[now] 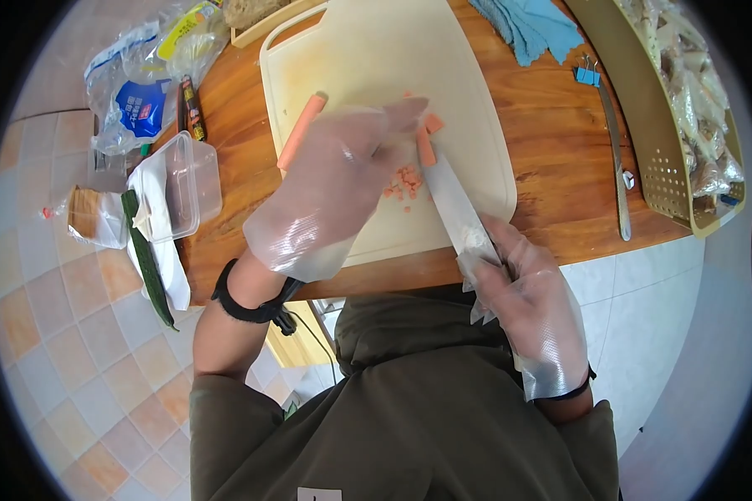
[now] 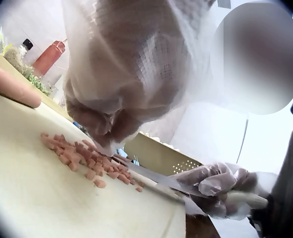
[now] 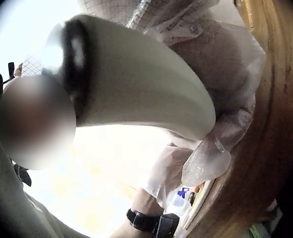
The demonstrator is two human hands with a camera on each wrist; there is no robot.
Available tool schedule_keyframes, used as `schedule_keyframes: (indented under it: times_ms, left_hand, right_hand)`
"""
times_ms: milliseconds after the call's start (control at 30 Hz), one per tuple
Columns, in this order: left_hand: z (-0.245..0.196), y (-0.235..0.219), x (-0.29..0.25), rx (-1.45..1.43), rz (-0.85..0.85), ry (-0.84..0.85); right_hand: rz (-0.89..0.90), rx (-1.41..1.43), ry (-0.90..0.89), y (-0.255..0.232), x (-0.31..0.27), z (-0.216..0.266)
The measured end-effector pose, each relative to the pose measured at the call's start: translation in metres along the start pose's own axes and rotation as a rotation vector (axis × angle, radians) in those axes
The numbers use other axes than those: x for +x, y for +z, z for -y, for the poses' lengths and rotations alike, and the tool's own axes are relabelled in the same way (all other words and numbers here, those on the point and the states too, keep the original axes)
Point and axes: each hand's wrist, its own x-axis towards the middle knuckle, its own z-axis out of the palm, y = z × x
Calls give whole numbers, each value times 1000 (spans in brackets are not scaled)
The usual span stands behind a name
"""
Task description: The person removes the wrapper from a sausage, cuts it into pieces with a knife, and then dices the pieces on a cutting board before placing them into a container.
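Observation:
My left hand, in a clear plastic glove, reaches over the cutting board. Its bunched fingertips pinch down on the sausage being cut, beside the blade; the pinched part is mostly hidden. My right hand, also gloved, grips the pale handle of a knife. The blade slants toward the left fingertips, with a strip of sausage along its tip. Small diced sausage is heaped under and beside the left fingers. A longer sausage piece lies left of that hand on the board.
Left of the board are a clear plastic box, a cucumber and plastic packaging. At the right stand a perforated basket of wrapped items, a long metal tool, a blue binder clip and a blue cloth.

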Motion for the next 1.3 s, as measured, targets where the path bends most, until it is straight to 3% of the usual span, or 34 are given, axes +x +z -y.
schedule_keyframes:
  times_ms: [67,167,267,500,567,600,667,700,767,1100,1167,1300]
  left_hand:
    - [3,4,4,-128,15,-29]
    - [4,3,0,45,-35,20]
    - [17,2,-1,-122,-61,-34]
    - [12,-6,-1,-62,-68,-27]
    - [1,-5,1,-146,-31,-188]
    - [0,-1,1,-149,-29,-187]
    - [0,9,2,-63,-67,-24]
    - [-1,13,3,-65,-66,-24]
    - [-1,18,5,6,-123,2]
    - [5,19,6,164,-41,28]
    - [7,23,5,92,-117,165]
    - [4,17,4,106,-57,147]
  right_hand:
    - [-12,25,-17,1,-1,2]
    - [15,1,-33,-2,0,3]
    - [1,-12,-19,-1,-1,1]
    - [-71,-72,-85,-8,-17,13]
    - [-201,-55,-64,-11,-23,12]
    - [-203,-56,-62,-15,-23,9]
    - [-162,-209,-105,-23,-22,3]
    - [-163,-210,-103,-24,-23,7]
    - [-142,-332,34,-22,-23,21]
    - [-26,-180,16,-16,-6,10]
    - [24,-124,41,-15,-3,15]
    - [12,-99,30,-12,0,9]
